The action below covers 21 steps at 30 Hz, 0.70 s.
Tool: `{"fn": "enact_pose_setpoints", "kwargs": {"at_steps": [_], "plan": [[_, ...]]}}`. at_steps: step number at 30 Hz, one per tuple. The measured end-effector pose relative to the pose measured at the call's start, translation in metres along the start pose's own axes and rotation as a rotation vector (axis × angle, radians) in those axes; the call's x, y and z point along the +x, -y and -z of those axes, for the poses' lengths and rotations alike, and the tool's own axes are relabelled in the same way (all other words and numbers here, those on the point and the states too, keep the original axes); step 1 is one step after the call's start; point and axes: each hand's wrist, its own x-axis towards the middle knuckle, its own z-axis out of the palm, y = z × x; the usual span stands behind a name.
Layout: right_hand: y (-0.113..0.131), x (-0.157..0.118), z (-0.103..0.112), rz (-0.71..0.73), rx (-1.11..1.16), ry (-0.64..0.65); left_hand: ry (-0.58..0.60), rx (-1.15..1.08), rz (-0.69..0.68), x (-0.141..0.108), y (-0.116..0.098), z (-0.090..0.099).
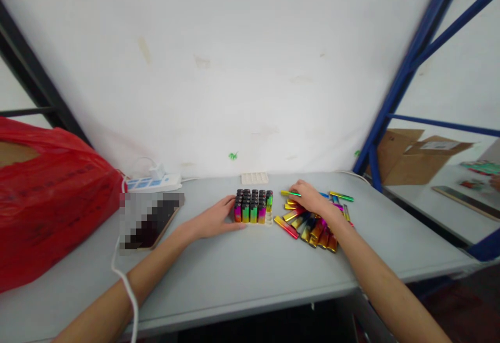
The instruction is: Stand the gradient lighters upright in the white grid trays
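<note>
Rows of upright, colourful lighters [250, 208] with black tops stand in a white tray [269, 219], whose front right slots hold nothing. My left hand [217, 217] rests at the tray's left side, thumb and fingers apart around its corner. On the right lies a loose pile of shiny lighters [312, 224] in gold, red, purple and green. My right hand [308, 197] is over the back of this pile, fingers curled at a yellow-green lighter [288, 193] lying flat; its fingertips are partly hidden.
A second white tray [254, 178] lies by the wall. At the left are a red bag [58, 202], a phone [156, 226], a power strip [154, 182] and a white cable [127, 280]. Blue shelf posts [375, 150] and a cardboard box [406, 158] stand right.
</note>
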Motion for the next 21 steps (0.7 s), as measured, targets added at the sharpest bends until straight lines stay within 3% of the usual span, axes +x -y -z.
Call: {"fn": "enact_pose_setpoints", "kwargs": {"at_steps": [5, 13, 18, 21], "plan": [[0.022, -0.001, 0.008, 0.027, 0.341, -0.242, 0.004, 0.000, -0.004, 0.000, 0.002, -0.001], [0.070, -0.001, 0.004, -0.235, 1.181, -0.335, -0.020, -0.012, -0.019, -0.001, 0.004, -0.002], [0.082, -0.001, -0.003, -0.220, 1.161, -0.326, -0.007, -0.015, -0.017, -0.001, 0.002, -0.001], [0.079, 0.000, -0.002, -0.142, 0.985, -0.454, -0.009, -0.004, -0.012, -0.001, 0.000, 0.000]]}}
